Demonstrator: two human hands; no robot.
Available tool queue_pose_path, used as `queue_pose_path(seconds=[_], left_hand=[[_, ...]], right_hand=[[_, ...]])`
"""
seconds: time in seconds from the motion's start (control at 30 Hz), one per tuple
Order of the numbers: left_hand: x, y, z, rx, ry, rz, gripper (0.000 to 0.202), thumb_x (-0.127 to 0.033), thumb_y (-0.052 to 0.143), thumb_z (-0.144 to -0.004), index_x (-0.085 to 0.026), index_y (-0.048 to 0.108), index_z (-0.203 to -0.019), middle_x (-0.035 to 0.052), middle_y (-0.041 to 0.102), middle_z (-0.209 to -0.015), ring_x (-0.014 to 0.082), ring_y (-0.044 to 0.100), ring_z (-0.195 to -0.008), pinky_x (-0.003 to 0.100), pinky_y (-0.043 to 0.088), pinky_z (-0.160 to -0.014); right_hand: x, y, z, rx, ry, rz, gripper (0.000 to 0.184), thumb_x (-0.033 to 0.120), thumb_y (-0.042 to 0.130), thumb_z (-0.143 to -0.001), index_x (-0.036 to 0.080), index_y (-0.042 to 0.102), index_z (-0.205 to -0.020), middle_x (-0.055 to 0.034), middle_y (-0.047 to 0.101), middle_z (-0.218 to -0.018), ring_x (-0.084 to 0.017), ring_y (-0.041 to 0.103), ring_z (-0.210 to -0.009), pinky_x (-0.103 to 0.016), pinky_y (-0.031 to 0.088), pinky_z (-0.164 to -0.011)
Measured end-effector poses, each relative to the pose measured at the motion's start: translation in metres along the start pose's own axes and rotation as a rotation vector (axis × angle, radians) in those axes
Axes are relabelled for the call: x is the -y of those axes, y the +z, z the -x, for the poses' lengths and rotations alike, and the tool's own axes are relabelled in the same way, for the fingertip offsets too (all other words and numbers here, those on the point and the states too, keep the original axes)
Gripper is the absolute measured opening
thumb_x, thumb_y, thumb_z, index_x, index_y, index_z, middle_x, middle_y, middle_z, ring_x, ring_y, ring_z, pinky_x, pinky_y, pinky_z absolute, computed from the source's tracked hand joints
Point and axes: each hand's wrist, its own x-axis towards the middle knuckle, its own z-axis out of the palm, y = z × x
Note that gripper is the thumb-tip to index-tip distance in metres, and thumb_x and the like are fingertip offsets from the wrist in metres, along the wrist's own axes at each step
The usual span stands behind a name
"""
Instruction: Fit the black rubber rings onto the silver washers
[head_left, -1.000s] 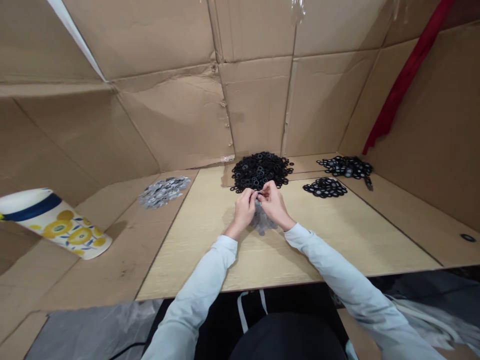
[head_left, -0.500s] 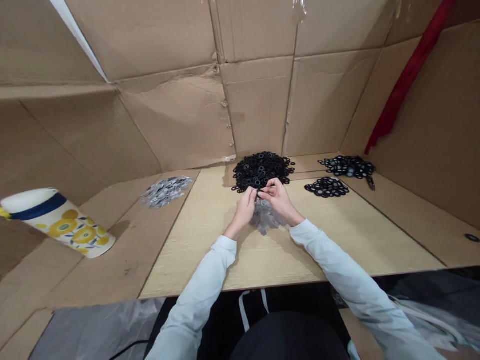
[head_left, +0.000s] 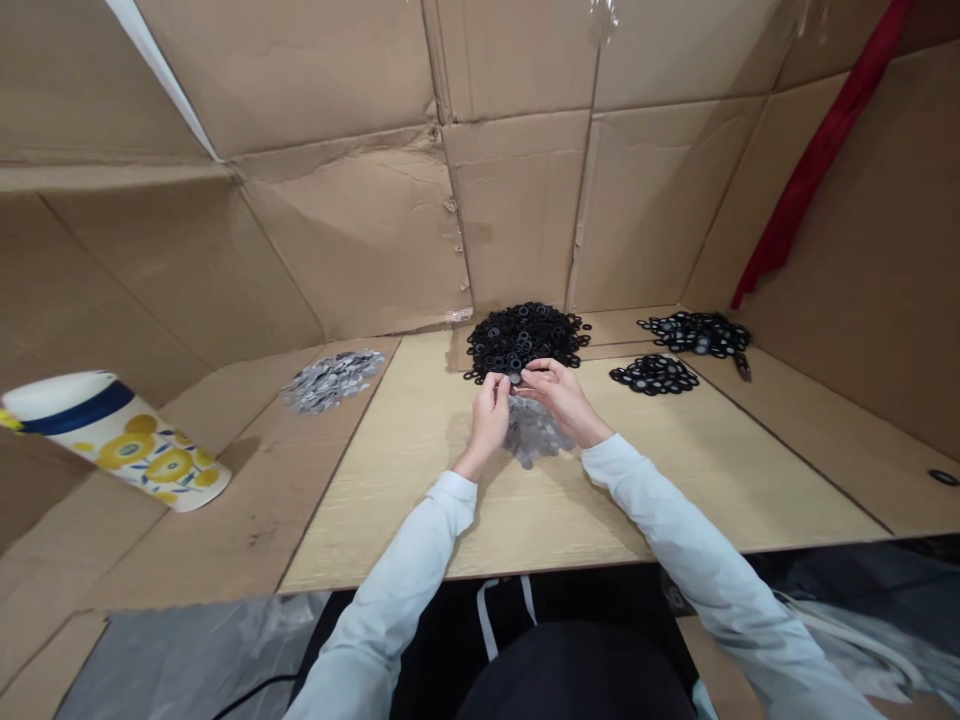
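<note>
On my side of the ring pile [head_left: 526, 335], my left hand [head_left: 490, 410] and right hand [head_left: 562, 395] pinch a small disc [head_left: 515, 379], with grey discs [head_left: 334, 382] lying left of that pile.

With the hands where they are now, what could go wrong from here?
1. The small round piece between the fingertips of the left hand and right hand could slip and get lost among the black rings just beyond.
2. A wrist could brush the greyish discs beneath the hands and scatter them.
3. The two dark piles at right lie close together, so a nudge might mix them.
</note>
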Motion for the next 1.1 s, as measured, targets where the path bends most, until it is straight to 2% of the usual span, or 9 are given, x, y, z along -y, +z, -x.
queue_pose_path(seconds=[0.13, 0.3, 0.47, 0.53, 0.63, 0.73, 0.87, 1.0, 1.1], left_hand=[[0.002, 0.001, 0.001, 0.010, -0.022, -0.013, 0.023, -0.034, 0.036, -0.087, -0.019, 0.045, -0.074, -0.0010, 0.049, -0.069, 0.0111, 0.047, -0.067, 0.022, 0.036, -0.064], [0.006, 0.001, 0.000, 0.089, -0.094, -0.070, 0.020, -0.030, 0.043, -0.083, -0.018, 0.050, -0.069, -0.0015, 0.053, -0.066, 0.0112, 0.049, -0.066, 0.023, 0.038, -0.066], [0.003, -0.001, -0.002, 0.053, -0.092, -0.001, 0.015, -0.031, 0.050, -0.080, -0.017, 0.056, -0.082, 0.0011, 0.060, -0.078, 0.0118, 0.052, -0.070, 0.024, 0.039, -0.066], [0.002, -0.002, -0.003, 0.061, -0.083, 0.031, 0.016, -0.031, 0.050, -0.080, -0.016, 0.057, -0.081, 0.0014, 0.060, -0.077, 0.0119, 0.052, -0.069, 0.024, 0.039, -0.065], [0.001, -0.001, -0.004, 0.064, -0.100, 0.075, 0.016, -0.030, 0.051, -0.079, -0.016, 0.057, -0.077, 0.0005, 0.059, -0.072, 0.0115, 0.052, -0.068, 0.023, 0.039, -0.064], [0.003, 0.000, -0.004, 0.075, -0.157, 0.152, 0.016, -0.032, 0.053, -0.076, -0.016, 0.056, -0.074, -0.0008, 0.057, -0.069, 0.0105, 0.051, -0.066, 0.022, 0.039, -0.062], [0.004, -0.001, -0.004, 0.091, -0.236, 0.216, 0.020, -0.036, 0.057, -0.072, -0.016, 0.056, -0.072, -0.0013, 0.056, -0.067, 0.0098, 0.050, -0.063, 0.021, 0.038, -0.057], [0.002, -0.002, -0.003, 0.092, -0.309, 0.305, 0.024, -0.039, 0.062, -0.067, -0.016, 0.055, -0.069, -0.0016, 0.054, -0.066, 0.0082, 0.047, -0.058, 0.020, 0.032, -0.049], [0.001, 0.000, -0.002, 0.072, -0.411, 0.381, 0.027, -0.041, 0.063, -0.065, -0.016, 0.053, -0.066, -0.0034, 0.048, -0.059, 0.0056, 0.038, -0.048, 0.019, 0.022, -0.043]], right_hand=[[-0.005, -0.002, -0.002, -0.037, -0.029, 0.100, 0.047, 0.031, 0.079, -0.049, 0.021, 0.050, -0.084, 0.0024, 0.061, -0.072, -0.013, 0.060, -0.064, -0.032, 0.051, -0.068], [-0.011, -0.008, -0.008, -0.112, -0.202, 0.318, 0.032, 0.034, 0.070, -0.059, 0.019, 0.051, -0.080, -0.0003, 0.060, -0.074, -0.014, 0.059, -0.070, -0.032, 0.048, -0.070], [-0.009, -0.008, -0.005, -0.074, -0.283, 0.484, 0.025, 0.033, 0.064, -0.065, 0.019, 0.053, -0.083, -0.0013, 0.060, -0.074, -0.015, 0.058, -0.070, -0.031, 0.046, -0.067], [-0.008, -0.007, -0.004, -0.065, -0.255, 0.448, 0.027, 0.032, 0.065, -0.063, 0.020, 0.052, -0.083, -0.0005, 0.061, -0.072, -0.015, 0.058, -0.068, -0.031, 0.045, -0.066], [-0.006, -0.007, -0.003, -0.055, -0.125, 0.291, 0.032, 0.033, 0.070, -0.058, 0.020, 0.051, -0.081, 0.0012, 0.061, -0.068, -0.013, 0.056, -0.061, -0.030, 0.046, -0.064], [-0.005, -0.010, -0.005, -0.042, 0.016, 0.154, 0.034, 0.031, 0.072, -0.054, 0.019, 0.052, -0.080, 0.0025, 0.059, -0.063, -0.011, 0.054, -0.056, -0.030, 0.046, -0.061], [-0.005, -0.015, -0.006, -0.008, 0.129, 0.031, 0.032, 0.027, 0.072, -0.053, 0.020, 0.054, -0.079, 0.0021, 0.058, -0.064, -0.012, 0.055, -0.057, -0.029, 0.046, -0.060], [-0.004, -0.016, -0.006, -0.014, 0.176, 0.009, 0.030, 0.024, 0.072, -0.053, 0.019, 0.055, -0.077, 0.0015, 0.058, -0.066, -0.012, 0.055, -0.058, -0.027, 0.045, -0.059], [-0.004, -0.011, -0.004, -0.034, 0.097, 0.105, 0.031, 0.031, 0.072, -0.056, 0.018, 0.055, -0.079, 0.0008, 0.059, -0.069, -0.012, 0.057, -0.062, -0.027, 0.045, -0.060]])
